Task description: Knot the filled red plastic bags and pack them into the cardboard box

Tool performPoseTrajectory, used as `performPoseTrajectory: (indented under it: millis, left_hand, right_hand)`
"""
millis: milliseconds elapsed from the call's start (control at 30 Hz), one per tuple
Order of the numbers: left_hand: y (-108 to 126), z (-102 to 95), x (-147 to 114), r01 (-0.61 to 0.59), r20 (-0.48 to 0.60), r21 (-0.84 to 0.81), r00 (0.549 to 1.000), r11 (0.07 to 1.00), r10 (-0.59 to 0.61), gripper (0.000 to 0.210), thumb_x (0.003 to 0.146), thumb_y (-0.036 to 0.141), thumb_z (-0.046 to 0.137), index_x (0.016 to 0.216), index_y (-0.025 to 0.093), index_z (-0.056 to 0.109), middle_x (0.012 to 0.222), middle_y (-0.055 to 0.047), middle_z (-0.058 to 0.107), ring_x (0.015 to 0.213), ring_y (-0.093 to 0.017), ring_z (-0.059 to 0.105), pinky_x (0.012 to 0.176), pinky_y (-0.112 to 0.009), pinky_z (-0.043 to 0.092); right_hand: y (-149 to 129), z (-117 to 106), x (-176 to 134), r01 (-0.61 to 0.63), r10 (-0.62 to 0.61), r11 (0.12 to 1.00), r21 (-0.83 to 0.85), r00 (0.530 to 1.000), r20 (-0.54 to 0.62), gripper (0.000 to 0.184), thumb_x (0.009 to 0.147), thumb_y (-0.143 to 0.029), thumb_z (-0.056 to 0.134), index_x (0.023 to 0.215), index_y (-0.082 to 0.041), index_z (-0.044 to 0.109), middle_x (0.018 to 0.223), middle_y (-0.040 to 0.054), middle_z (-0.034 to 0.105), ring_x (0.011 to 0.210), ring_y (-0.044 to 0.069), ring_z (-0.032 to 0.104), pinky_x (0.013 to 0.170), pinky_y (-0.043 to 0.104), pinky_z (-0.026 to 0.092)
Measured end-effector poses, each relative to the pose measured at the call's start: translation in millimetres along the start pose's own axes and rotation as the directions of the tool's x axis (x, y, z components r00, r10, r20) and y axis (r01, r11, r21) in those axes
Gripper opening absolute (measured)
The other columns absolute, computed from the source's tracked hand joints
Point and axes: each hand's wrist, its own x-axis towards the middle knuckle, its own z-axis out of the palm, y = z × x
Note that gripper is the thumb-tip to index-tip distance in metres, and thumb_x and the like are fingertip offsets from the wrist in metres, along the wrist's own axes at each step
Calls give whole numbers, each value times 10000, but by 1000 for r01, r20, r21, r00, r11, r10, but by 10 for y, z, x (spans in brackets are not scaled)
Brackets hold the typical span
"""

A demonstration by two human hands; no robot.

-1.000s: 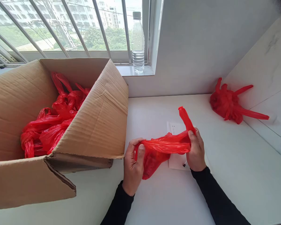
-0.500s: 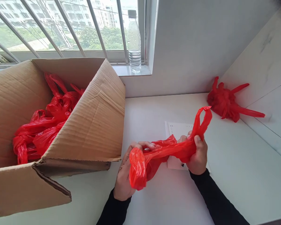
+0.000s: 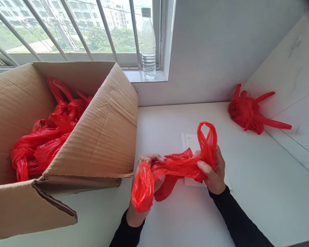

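Observation:
A red plastic bag (image 3: 179,167) is stretched between my two hands above the white table. My left hand (image 3: 137,206) grips its left end, where one handle loop hangs over the hand and hides part of the fingers. At the other end my right hand (image 3: 215,175) closes on the bag, thumb in front, with the second handle loop standing up above it. Under the bag lies a white printed sheet (image 3: 192,139), mostly covered by the bag and my right hand.
On the left stands an open cardboard box (image 3: 100,137) holding several red plastic bags (image 3: 61,120). A knotted red bag (image 3: 247,111) sits at the back right against the wall. A water bottle (image 3: 148,48) stands on the windowsill (image 3: 134,76) behind the white table (image 3: 159,127).
The upright handle loop has moved left and opened wider, and my right hand has shifted its hold. The left loop has swung slightly left and down along with my left hand.

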Motion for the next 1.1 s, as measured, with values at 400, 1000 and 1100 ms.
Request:
performPoseTrajectory:
  millis: [400,1000,1100]
  left_hand:
    - [368,-101,-368,138,40,43,989,990,-140,138,991,428,564,1052,317,618,1259,-58,668,1254,-284,594,774,-310,587]
    - [1035,-306,-617,196,-80,463,980,864,-180,311,966,501,587,1180,297,683,1145,-14,686,1116,-242,604,1003,-361,471]
    - [1123,-254,-448,144,9,184,989,972,-148,163,972,358,623,1057,258,720,1190,-19,672,1137,-239,610,994,-341,519]
  right_hand:
    - [-416,-63,-290,101,-102,995,-17,994,-36,81,871,-271,683,876,-266,602,784,-12,537,556,140,468,460,294,403]
    - [-1072,-287,-802,26,-14,936,-350,999,35,176,950,-311,647,786,-250,646,1022,30,590,798,182,578,666,316,487]
    - [-1172,-274,-578,56,-46,943,-329,998,38,126,949,-302,653,827,-268,665,853,6,624,800,199,592,687,325,481]
